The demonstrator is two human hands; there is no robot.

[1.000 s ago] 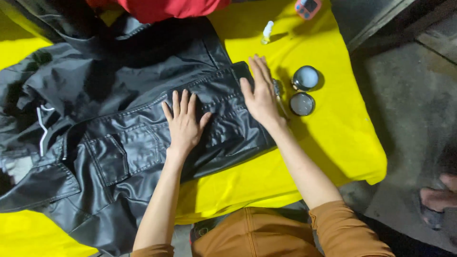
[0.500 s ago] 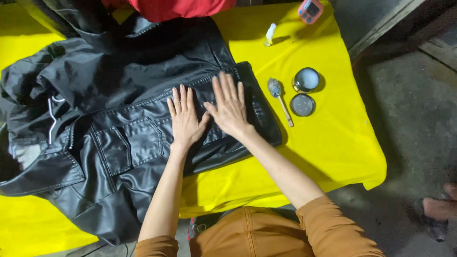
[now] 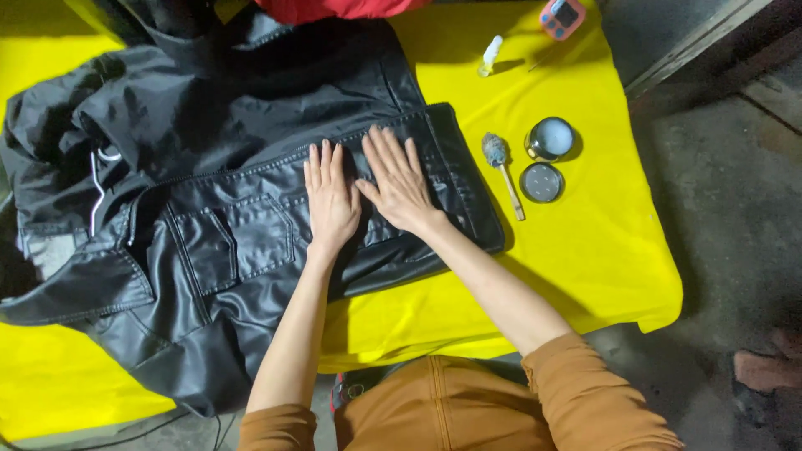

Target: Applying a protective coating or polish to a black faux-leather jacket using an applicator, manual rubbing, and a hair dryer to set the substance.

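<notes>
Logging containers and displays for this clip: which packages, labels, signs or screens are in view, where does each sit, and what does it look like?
Small device with a dark screen: far edge of the yellow cloth, rounded, pink-orange with a blue rim.
Dropper bottle: left of that device, small, pale, lying tilted.
Open round tin: right of the black jacket, metal, pale contents.
Tin lid: just nearer than the tin, round, dark.
No signs visible.

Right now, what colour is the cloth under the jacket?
Bright yellow cloth, clearest in the head view, beneath the black jacket.
</notes>
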